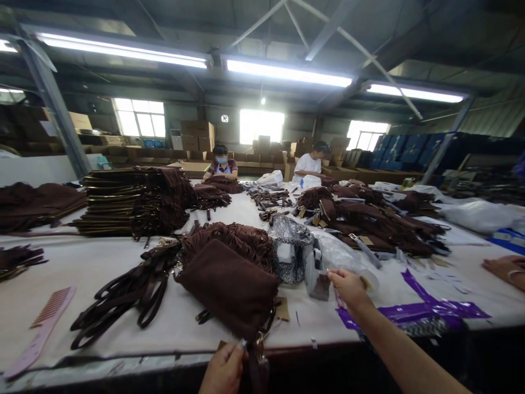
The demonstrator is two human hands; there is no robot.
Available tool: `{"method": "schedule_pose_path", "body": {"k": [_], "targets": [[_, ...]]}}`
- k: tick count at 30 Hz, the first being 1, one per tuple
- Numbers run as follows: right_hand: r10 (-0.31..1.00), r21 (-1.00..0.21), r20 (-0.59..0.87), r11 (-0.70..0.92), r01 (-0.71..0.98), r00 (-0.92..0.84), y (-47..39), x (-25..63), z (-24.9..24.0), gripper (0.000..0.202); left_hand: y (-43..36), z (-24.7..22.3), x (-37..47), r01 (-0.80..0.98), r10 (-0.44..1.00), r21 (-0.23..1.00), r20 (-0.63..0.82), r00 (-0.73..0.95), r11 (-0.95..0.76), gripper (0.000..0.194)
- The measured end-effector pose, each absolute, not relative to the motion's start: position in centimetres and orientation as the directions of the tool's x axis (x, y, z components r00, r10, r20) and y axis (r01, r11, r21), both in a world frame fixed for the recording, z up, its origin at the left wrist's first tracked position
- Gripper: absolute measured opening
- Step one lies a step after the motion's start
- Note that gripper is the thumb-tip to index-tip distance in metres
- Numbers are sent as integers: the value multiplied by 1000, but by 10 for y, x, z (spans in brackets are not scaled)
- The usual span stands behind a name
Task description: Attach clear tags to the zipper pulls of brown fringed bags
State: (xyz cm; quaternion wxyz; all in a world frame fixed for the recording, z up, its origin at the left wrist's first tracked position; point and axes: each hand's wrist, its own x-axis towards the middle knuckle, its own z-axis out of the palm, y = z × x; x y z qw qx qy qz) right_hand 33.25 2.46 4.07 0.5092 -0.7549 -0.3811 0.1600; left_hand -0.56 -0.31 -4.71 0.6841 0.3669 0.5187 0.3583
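A dark brown bag (229, 284) lies on the white table, its lower corner hanging toward the front edge. My left hand (226, 364) is closed at that corner, pinching something small and whitish beside the metal clasp and strap. Further right, my right hand (348, 290) reaches to a grey tape dispenser (318, 279), fingers pinched at its front end; what they hold is too small to make out. A tan tag (283, 309) lies by the bag's right side. Brown fringe and a black-and-white patterned bundle (289, 246) sit behind it.
Dark straps (131, 290) and a pink comb (45, 328) lie left. Tall brown stacks (131, 202) stand behind. Purple plastic packaging (410, 312) lies right, near another person's hand (506, 269). Two people sit across the table beside more brown goods (365, 219).
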Motion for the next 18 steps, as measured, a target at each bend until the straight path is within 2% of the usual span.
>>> {"method": "schedule_pose_path", "body": {"k": [5, 11, 18], "targets": [[735, -927, 105, -172, 333, 670, 27, 336, 46, 29, -2, -49, -5, -105, 910, 910, -382, 163, 401, 54], [800, -976, -17, -143, 164, 600, 32, 336, 55, 32, 1, -57, -6, -99, 901, 904, -394, 182, 415, 56], [819, -979, -167, -202, 4, 549, 8, 326, 23, 33, 3, -70, -6, -67, 905, 915, -380, 193, 399, 60]]}}
